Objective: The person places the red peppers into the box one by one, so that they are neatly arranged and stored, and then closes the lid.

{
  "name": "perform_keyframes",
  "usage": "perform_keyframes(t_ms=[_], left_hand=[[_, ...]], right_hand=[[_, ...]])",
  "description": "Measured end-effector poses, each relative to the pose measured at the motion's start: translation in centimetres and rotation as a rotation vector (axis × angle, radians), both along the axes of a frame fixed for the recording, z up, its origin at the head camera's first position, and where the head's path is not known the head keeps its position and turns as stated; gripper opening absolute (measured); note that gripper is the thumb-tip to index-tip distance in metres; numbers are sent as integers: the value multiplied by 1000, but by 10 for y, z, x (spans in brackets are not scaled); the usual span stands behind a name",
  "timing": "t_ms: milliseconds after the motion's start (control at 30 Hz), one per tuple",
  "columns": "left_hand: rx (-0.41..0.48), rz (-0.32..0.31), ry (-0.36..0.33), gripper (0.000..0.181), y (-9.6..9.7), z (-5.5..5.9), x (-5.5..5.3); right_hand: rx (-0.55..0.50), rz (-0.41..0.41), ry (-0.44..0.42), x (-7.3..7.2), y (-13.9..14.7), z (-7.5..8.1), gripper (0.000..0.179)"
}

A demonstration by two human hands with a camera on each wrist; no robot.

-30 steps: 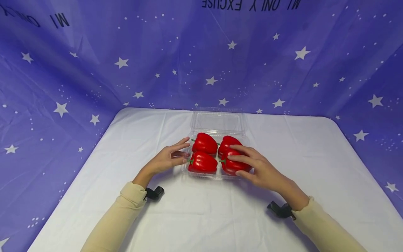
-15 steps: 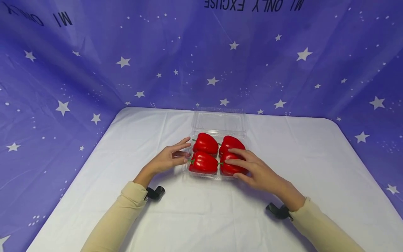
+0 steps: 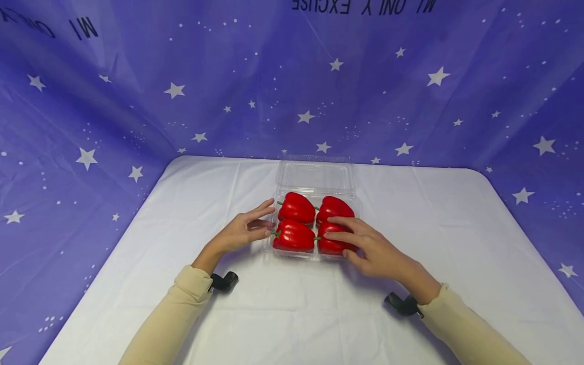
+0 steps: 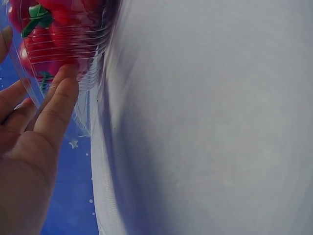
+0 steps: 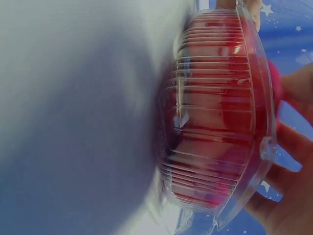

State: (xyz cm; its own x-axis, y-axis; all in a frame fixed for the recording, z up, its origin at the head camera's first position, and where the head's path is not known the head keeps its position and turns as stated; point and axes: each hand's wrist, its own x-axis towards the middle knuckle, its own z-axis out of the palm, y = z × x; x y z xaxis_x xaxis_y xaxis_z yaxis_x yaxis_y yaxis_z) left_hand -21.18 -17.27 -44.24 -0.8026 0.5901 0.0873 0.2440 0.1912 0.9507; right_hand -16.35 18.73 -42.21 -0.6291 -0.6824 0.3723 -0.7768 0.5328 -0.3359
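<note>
A clear plastic clamshell box (image 3: 292, 255) holds several red bell peppers with green stems in two rows. My left hand (image 3: 239, 232) is at the box's left side, fingers extended; in the left wrist view its fingertips (image 4: 68, 81) touch the ribbed wall. My right hand (image 3: 378, 251) lies over the front right bell pepper (image 3: 334, 246), its fingers spread on top and the thumb by the box's near edge. The front left bell pepper (image 3: 294, 235), back left bell pepper (image 3: 296, 208) and back right bell pepper (image 3: 335, 207) rest beside it. The right hand hides part of the front right one.
The box's clear lid (image 3: 316, 175) is folded back flat behind it. White cloth (image 3: 292, 314) covers the table, and a purple star-printed curtain (image 3: 255, 76) stands behind and at the sides. A black wrist camera (image 3: 403, 304) sits under each wrist.
The front right bell pepper has shifted left and sits closer to the front left one, with my right hand moving along with it. My left hand stays at the box's side.
</note>
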Motion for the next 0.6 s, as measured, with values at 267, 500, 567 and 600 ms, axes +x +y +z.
perform_keyframes(t_ms=[267, 500, 567, 600], left_hand=[[0, 8, -5, 63, 1, 2, 0], [-6, 9, 3, 62, 0, 1, 0], [-5, 8, 4, 62, -1, 0, 0], [-4, 9, 4, 62, -1, 0, 0]], right_hand=[[-16, -45, -84, 1, -2, 4, 47], [-17, -54, -147, 0, -4, 3, 45], [-19, -54, -163, -1, -4, 4, 45], [-21, -53, -170, -1, -4, 4, 45]])
